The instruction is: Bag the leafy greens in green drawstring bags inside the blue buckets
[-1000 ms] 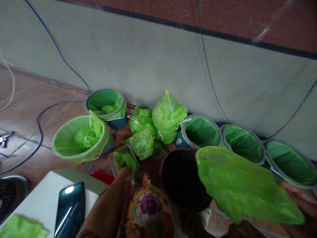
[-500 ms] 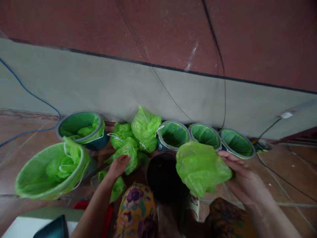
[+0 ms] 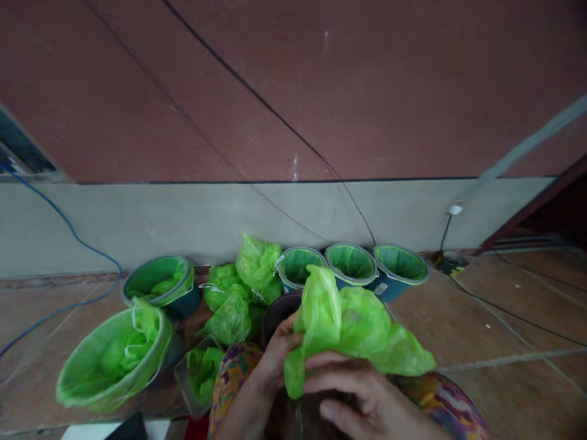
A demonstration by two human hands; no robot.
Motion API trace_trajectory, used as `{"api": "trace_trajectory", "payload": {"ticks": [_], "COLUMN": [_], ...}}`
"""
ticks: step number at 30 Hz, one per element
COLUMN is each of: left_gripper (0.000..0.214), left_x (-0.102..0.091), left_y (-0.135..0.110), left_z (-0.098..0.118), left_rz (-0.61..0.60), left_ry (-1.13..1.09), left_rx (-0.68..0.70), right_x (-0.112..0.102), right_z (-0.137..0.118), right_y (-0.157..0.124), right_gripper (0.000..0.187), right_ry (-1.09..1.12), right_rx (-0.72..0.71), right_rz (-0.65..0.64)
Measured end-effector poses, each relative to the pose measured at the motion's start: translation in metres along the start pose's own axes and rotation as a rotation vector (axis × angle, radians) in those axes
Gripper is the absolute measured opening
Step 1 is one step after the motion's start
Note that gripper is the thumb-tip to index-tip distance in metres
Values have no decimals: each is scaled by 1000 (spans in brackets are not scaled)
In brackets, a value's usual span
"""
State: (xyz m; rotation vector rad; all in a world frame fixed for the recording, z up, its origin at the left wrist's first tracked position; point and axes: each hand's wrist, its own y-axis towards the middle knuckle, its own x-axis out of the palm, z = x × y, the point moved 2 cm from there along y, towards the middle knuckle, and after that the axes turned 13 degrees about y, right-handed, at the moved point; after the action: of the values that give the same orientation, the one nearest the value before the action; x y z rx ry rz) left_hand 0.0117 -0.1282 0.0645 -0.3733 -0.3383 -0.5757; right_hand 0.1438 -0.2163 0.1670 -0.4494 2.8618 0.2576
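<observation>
A crumpled light-green plastic bag (image 3: 362,327) is up between my hands, above my lap. My left hand (image 3: 277,354) grips its left edge, some fingertips hidden behind the plastic. My right hand (image 3: 353,388) has its fingers curled against the bag's lower side, with the thumb lower and apart from them. Behind the bag and my left hand stands a dark round bucket (image 3: 277,311), mostly covered. A thin white string (image 3: 299,418) hangs beneath the bag.
Three green-lined buckets (image 3: 352,281) stand along the wall. Filled green bags (image 3: 259,263) lean at centre. To the left are a lined bucket (image 3: 158,299) and a large lined basket (image 3: 73,385) with green bags inside. A clear container (image 3: 186,382) holds green plastic. Cables, one a blue cable (image 3: 68,229), cross the floor.
The green bag has moved left and lower, in front of my body. My left hand has come right from the filled bags to take its edge. The view has tilted up.
</observation>
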Motion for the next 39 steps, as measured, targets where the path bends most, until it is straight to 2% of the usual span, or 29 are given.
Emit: {"api": "trace_trajectory", "payload": {"ticks": [4,5,6,8,10,12,14,17,19,21,23,25,26,27,28,29,30,32,33,34,36,38,39], "left_gripper": [48,49,50,52,52,49,46,40,35,31,28,33,36,40,43,44,44,45,43,38,29,24,23], "left_x": [0,2,5,11,15,13,2,-32,-60,-88,-107,-106,-97,-81,-61,-38,-15,26,39,46,46,34,27], "left_y": [-14,-17,-20,-26,-31,-35,-38,-37,-35,-33,-34,-41,-44,-48,-50,-51,-50,-47,-46,-46,-45,-46,-47], "left_z": [7,11,14,20,23,25,26,34,45,59,75,87,91,91,89,84,77,58,50,44,38,38,40], "left_rz": [81,97,104,108,116,140,207,394,527,639,868,1108,1178,1193,1109,971,770,414,335,292,254,258,268], "left_ry": [-30,-13,14,97,222,366,499,685,809,928,1057,1167,1187,1181,1109,1003,903,688,604,540,465,461,486], "left_rx": [-19,-12,0,39,91,134,167,238,306,322,257,187,184,213,282,348,347,211,169,149,126,126,133], "right_x": [-48,-54,-56,-51,-42,-42,-52,-76,-90,-96,-93,-80,-70,-58,-45,-30,-14,17,30,40,49,41,32], "right_z": [8,10,11,13,16,23,32,42,42,38,35,34,34,34,34,34,33,33,33,34,35,36,36], "right_y": [-21,-21,-19,-12,-3,2,3,-4,-13,-21,-25,-26,-25,-23,-20,-17,-13,-8,-8,-8,-13,-21,-25], "right_gripper": [24,29,36,49,48,36,31,30,31,32,32,32,32,32,32,31,30,27,25,23,23,25,24], "right_ry": [113,125,130,121,95,140,328,624,657,633,605,553,500,423,321,200,70,-165,-251,-315,-379,-364,-340], "right_rx": [31,30,29,48,70,61,20,-28,-32,-14,5,11,7,1,-3,-9,-16,-40,-57,-73,-100,-122,-131], "right_rz": [616,691,712,630,576,652,773,913,984,992,969,955,944,916,865,802,729,576,509,444,318,259,275]}}
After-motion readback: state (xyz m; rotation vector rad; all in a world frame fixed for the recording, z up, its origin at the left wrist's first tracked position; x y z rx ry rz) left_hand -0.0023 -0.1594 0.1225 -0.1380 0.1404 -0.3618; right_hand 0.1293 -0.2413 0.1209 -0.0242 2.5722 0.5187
